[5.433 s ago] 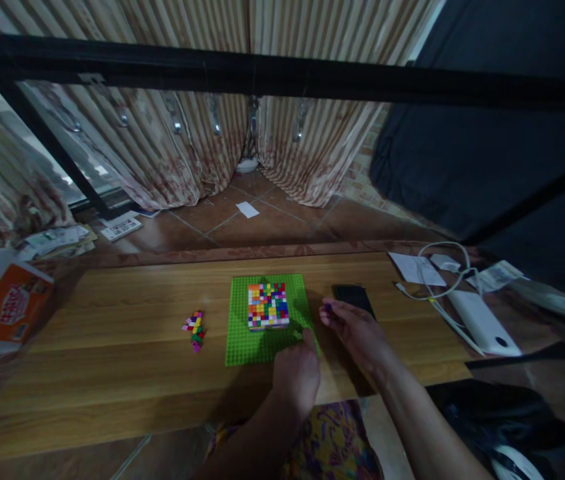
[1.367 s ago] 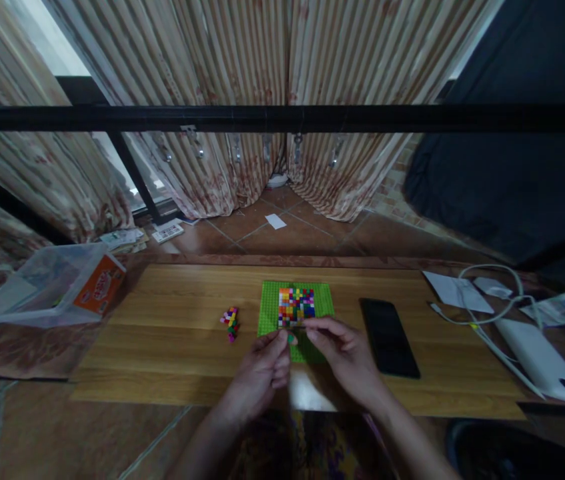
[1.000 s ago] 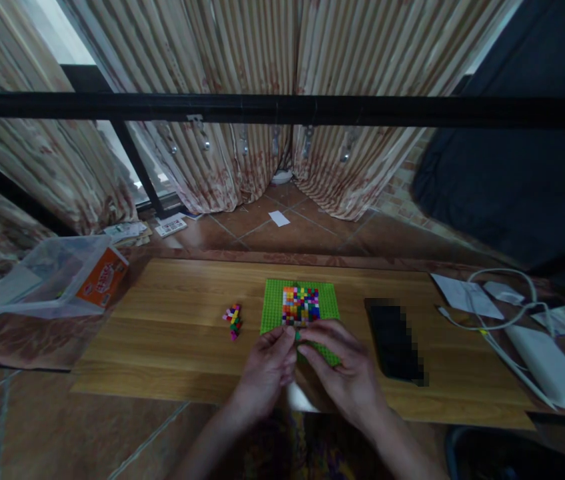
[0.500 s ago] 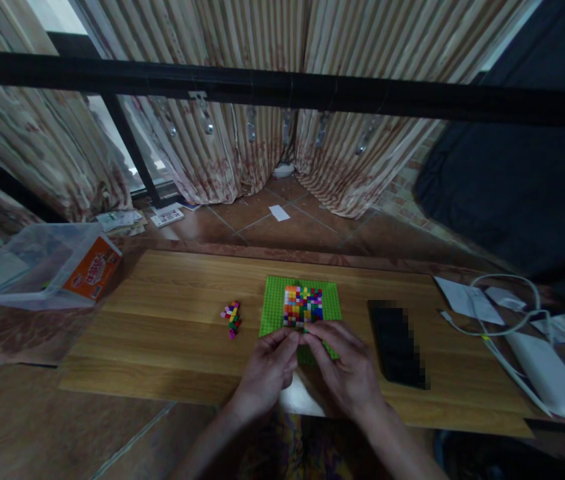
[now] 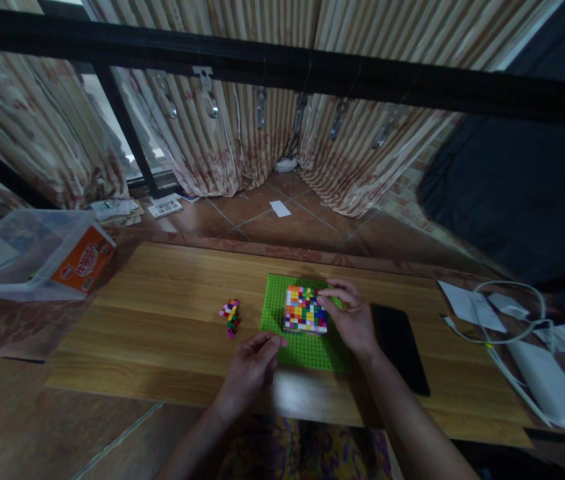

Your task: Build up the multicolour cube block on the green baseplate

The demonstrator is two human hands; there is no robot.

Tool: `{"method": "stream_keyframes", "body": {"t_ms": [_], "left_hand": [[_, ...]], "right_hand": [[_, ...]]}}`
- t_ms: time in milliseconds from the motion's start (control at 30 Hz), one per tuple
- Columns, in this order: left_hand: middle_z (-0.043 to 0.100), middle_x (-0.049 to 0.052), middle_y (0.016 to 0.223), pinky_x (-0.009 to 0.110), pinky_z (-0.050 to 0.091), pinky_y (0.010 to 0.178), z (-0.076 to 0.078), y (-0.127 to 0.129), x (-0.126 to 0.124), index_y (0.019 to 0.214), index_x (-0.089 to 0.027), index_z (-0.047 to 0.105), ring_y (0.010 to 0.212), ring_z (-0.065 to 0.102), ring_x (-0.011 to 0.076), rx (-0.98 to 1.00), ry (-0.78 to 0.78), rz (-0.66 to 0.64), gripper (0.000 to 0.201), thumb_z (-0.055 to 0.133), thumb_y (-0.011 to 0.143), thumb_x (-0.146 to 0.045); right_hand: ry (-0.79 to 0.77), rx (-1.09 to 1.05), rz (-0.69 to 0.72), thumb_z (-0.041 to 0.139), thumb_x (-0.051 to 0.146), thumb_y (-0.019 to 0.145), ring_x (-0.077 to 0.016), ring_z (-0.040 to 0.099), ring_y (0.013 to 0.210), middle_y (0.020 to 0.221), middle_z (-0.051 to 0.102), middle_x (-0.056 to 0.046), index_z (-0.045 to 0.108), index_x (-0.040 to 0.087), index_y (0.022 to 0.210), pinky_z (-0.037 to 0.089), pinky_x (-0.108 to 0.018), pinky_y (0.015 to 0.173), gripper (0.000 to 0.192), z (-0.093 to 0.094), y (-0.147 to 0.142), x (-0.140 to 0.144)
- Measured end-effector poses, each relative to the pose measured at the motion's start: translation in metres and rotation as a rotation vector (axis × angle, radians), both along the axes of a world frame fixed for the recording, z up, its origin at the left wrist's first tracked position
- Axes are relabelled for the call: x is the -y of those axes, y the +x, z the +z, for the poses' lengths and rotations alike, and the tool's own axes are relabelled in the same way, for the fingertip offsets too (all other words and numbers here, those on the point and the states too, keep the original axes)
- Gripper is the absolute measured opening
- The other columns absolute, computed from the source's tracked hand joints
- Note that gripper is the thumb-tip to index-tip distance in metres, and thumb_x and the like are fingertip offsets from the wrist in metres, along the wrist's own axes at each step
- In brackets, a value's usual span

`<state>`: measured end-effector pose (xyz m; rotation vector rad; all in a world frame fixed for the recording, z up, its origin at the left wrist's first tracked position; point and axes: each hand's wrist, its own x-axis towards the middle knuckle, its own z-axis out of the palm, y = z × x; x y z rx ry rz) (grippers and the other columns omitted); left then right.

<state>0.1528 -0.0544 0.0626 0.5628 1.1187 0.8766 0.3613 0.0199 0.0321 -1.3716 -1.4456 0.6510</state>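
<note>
A green studded baseplate (image 5: 307, 357) lies on the wooden table. On it stands a square block of small multicoloured toy bricks (image 5: 306, 310). My right hand (image 5: 349, 319) reaches in from the right, thumb and forefinger pinched at the block's upper right edge; whatever is between the tips is too small to name. Over the plate's lower left edge, my left hand (image 5: 255, 365) is closed in a pinch, and its contents are hidden. A small pile of loose coloured bricks (image 5: 231, 317) lies left of the plate.
Right of the plate lies a black phone (image 5: 399, 347). Farther right are a white cable (image 5: 505, 343), papers and a white device (image 5: 552, 383). A clear plastic box (image 5: 27, 287) with an orange label stands at the left. A dark rail (image 5: 272, 63) crosses beyond the table.
My hands have moved apart. The right went up and right to the block's upper right edge; the left drew back down and left. The brick block is now uncovered, and the view shifted slightly.
</note>
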Motion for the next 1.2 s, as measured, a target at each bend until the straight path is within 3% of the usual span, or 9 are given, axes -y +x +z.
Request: {"method": "stream_keyframes", "body": {"t_ms": [233,367,567,900,1000,1067,1133,1200], "left_hand": [[0.030,-0.011,0.044,0.021,0.009,0.042,-0.003,-0.001,-0.003,0.078,-0.016,0.062,0.039,0.017,0.0032,-0.052,0.024,-0.011,0.046,0.072,0.063,-0.058],[0.030,-0.011,0.043,0.022,0.010,0.041,-0.006,-0.002,-0.003,0.079,-0.016,0.062,0.038,0.017,0.0034,-0.067,0.031,-0.033,0.046,0.071,0.065,-0.059],[0.028,-0.012,0.042,0.022,0.010,0.041,-0.009,-0.002,-0.002,0.079,-0.016,0.061,0.037,0.016,0.0031,-0.050,0.024,-0.042,0.046,0.071,0.065,-0.059],[0.025,-0.013,0.043,0.019,0.009,0.041,-0.004,0.002,0.000,0.083,-0.016,0.061,0.037,0.014,0.0026,0.038,-0.033,-0.007,0.045,0.073,0.066,-0.056],[0.034,-0.011,0.047,0.018,0.016,0.039,0.000,0.001,0.000,0.085,-0.015,0.062,0.037,0.021,0.0027,0.207,-0.073,0.036,0.043,0.075,0.067,-0.051],[0.047,-0.006,0.056,0.018,0.031,0.042,0.005,0.000,0.000,0.089,-0.013,0.063,0.042,0.035,0.0038,0.361,-0.111,0.104,0.039,0.072,0.073,-0.047],[0.059,0.001,0.071,0.020,0.046,0.057,0.012,-0.002,0.002,0.095,-0.010,0.064,0.056,0.052,0.0074,0.505,-0.158,0.170,0.036,0.064,0.082,-0.043],[0.066,0.010,0.091,0.026,0.051,0.075,0.019,-0.003,0.004,0.102,-0.008,0.064,0.077,0.062,0.0136,0.604,-0.190,0.199,0.041,0.052,0.089,-0.045]], "right_hand": [[-0.046,-0.161,-0.026,0.073,0.035,0.072,-0.0227,0.058,0.108,0.112,0.063,-0.004,0.073,0.024,0.079,0.043,-0.039,0.096,0.013,-0.004,-0.005,-0.002],[-0.181,-0.399,-0.041,0.076,0.035,0.067,-0.0191,0.062,0.087,0.095,0.069,-0.001,0.072,0.025,0.089,0.048,-0.033,0.079,0.025,-0.002,-0.014,-0.002],[-0.288,-0.571,-0.053,0.078,0.035,0.062,-0.0135,0.057,0.066,0.074,0.068,0.002,0.075,0.024,0.082,0.045,-0.027,0.065,0.023,0.001,-0.020,-0.002],[-0.299,-0.687,-0.027,0.079,0.038,0.061,-0.0137,0.059,0.062,0.073,0.071,0.001,0.074,0.022,0.083,0.048,-0.028,0.061,0.027,-0.008,-0.023,-0.004],[-0.262,-0.640,0.007,0.078,0.040,0.063,-0.0174,0.065,0.073,0.085,0.074,-0.002,0.074,0.023,0.090,0.052,-0.033,0.070,0.031,-0.008,-0.019,-0.002],[-0.191,-0.599,-0.003,0.077,0.042,0.066,-0.0207,0.067,0.087,0.098,0.074,-0.005,0.072,0.024,0.098,0.052,-0.037,0.080,0.036,-0.005,-0.015,0.003],[-0.097,-0.529,-0.064,0.074,0.042,0.071,-0.0228,0.066,0.098,0.107,0.072,-0.006,0.070,0.025,0.104,0.051,-0.041,0.087,0.038,0.003,-0.012,0.014],[-0.038,-0.424,-0.126,0.071,0.041,0.076,-0.0228,0.066,0.097,0.104,0.072,-0.005,0.070,0.025,0.104,0.051,-0.042,0.088,0.032,0.014,-0.013,0.030]]}}
